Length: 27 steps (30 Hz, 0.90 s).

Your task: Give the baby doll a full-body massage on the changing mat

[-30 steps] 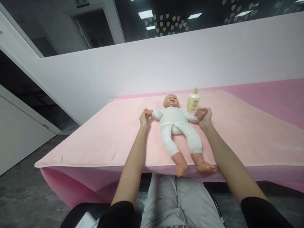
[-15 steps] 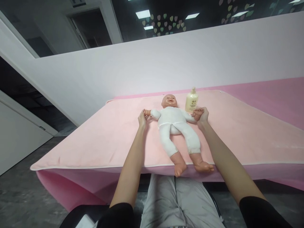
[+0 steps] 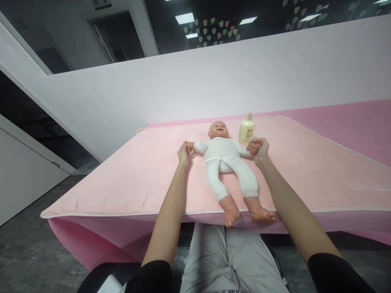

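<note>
A baby doll (image 3: 222, 150) with a white cloth body lies on its back, its head toward the wall and its bare feet over the table's front edge. Its arms are spread to both sides. My left hand (image 3: 183, 153) is closed around the doll's hand on the left. On the other side, my right hand (image 3: 262, 150) grips the doll's other hand, whose small fingers show beside mine. Just behind that hand stands a pale yellow pump bottle (image 3: 247, 129), upright and apart from my fingers.
A light pink blanket (image 3: 122, 179) covers the table, over a darker pink cloth (image 3: 91, 240) hanging at the front. The white wall (image 3: 195, 89) rises along the back, with dark glass above it. My legs (image 3: 229, 256) are under the table's edge.
</note>
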{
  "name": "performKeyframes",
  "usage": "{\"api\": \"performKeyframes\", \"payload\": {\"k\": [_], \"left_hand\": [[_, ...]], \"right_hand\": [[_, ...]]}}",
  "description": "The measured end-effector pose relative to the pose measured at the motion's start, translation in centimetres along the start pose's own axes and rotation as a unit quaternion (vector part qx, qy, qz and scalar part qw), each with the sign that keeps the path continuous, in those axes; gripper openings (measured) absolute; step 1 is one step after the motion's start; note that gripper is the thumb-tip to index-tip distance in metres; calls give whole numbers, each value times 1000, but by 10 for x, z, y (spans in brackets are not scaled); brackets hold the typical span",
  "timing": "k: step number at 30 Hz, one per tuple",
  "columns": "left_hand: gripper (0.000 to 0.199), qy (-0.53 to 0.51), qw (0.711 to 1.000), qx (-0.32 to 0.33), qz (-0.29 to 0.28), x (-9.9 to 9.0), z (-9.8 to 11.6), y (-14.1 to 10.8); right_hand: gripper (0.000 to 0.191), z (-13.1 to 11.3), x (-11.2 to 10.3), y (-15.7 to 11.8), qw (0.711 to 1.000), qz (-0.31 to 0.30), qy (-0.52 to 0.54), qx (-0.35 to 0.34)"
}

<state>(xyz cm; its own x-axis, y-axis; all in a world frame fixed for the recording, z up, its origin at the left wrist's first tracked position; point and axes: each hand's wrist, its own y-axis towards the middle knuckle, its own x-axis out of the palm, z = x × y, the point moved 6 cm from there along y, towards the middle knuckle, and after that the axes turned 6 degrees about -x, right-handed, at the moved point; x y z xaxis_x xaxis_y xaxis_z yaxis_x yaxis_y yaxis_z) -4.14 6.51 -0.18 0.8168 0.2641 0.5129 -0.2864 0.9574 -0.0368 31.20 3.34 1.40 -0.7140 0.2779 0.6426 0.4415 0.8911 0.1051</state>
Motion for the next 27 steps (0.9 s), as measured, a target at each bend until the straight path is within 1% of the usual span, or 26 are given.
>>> {"api": "performKeyframes", "payload": {"k": [4,15,19,24,27], "left_hand": [[22,6,1000,-4,9,-3,-1,2],[17,19,999,-4,27,-6,-3,5],[12,17,999,-2,49,-11,-5,7],[12,19,998,15,56,-11,-3,4],[17,22,997,25,63,-11,1,-1]], "right_hand": [[17,-1,1,-2,1000,0,-3,8],[18,1,0,0,1000,-7,-8,13],[21,1,-1,0,1000,0,-1,7],[27,2,-2,1,1000,-12,4,1],[27,3,-3,3,1000,-8,6,0]]}}
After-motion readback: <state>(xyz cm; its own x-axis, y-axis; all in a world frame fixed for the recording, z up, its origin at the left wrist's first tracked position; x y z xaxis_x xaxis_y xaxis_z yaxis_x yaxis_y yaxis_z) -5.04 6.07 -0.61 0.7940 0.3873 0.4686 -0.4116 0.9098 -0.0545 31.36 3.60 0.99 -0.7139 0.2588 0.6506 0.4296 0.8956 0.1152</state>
